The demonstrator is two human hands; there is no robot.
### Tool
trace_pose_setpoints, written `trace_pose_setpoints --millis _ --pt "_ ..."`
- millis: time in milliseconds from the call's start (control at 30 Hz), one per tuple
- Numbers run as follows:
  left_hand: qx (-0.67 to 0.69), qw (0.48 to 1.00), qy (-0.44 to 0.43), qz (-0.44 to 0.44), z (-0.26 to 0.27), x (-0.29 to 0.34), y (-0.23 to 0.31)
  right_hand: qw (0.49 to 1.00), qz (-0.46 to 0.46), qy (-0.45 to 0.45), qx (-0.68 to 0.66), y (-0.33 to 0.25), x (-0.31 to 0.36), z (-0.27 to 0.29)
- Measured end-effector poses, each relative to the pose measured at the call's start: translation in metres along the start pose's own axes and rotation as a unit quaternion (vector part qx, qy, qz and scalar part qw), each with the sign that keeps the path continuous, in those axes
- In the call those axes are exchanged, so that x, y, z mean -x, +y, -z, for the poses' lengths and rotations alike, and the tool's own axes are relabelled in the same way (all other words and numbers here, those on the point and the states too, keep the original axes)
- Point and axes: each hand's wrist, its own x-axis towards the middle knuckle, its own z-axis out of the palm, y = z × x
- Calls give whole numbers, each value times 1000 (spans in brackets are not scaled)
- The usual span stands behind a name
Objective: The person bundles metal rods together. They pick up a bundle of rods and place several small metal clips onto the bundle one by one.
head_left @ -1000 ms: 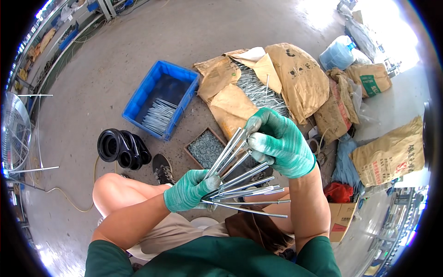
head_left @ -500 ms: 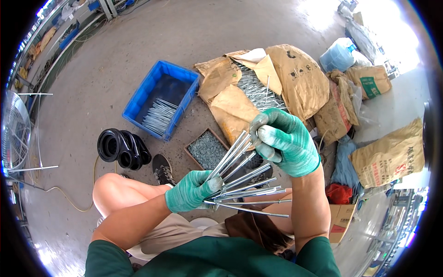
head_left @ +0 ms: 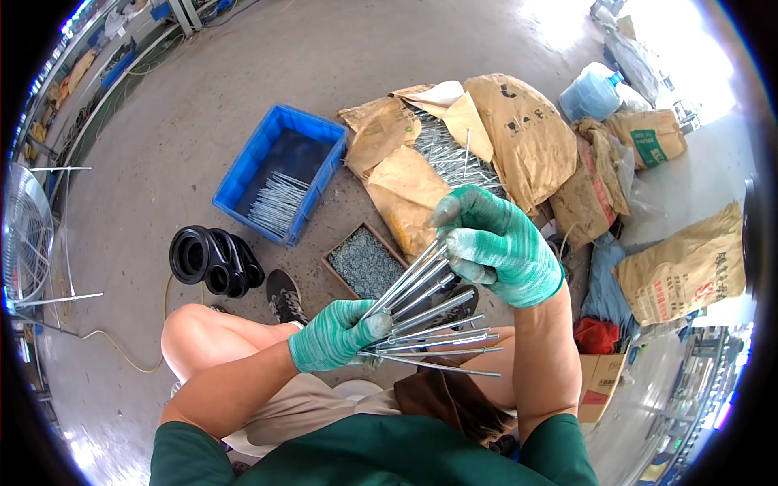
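Note:
My left hand (head_left: 331, 335), in a green and white knit glove, is closed round a fanned bundle of thin silvery metal rods (head_left: 433, 308). Their free ends spread out to the right. Beside the upper rod ends is my right hand (head_left: 506, 251), in a matching glove with greyed fingertips. Its thumb and fingers are bent together in a pinch; whatever sits between them is too small or hidden to make out. Below the rods stands a shallow tray of small grey metal parts (head_left: 365, 263), partly covered by the bundle.
A blue bin (head_left: 279, 174) holding more rods (head_left: 278, 202) stands ahead on the left. A torn brown paper sack (head_left: 405, 182) lies open on loose rods (head_left: 454, 154). Black round parts (head_left: 215, 261) sit left of my shoe. Sacks (head_left: 681, 267) and a water jug (head_left: 590, 93) are right.
My right fingertips have come down slightly to the upper rod ends, and their pinch has shifted. The left hand still grips the bundle, with the rod ends a little lower and farther left.

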Motion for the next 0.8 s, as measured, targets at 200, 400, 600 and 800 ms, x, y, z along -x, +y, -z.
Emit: trace_pose_setpoints --millis 200,400,600,800 --pt "52 998 -20 37 2 2 0 998 11 -40 -36 8 0 12" --pt "52 998 -29 14 7 3 -5 1000 16 -18 -4 3 0 5" --pt "19 1000 -16 -10 0 1 -2 998 -34 -14 48 -1 2 2" --pt "6 1000 -14 -21 1 3 -2 997 -27 -76 -10 10 -2 6"
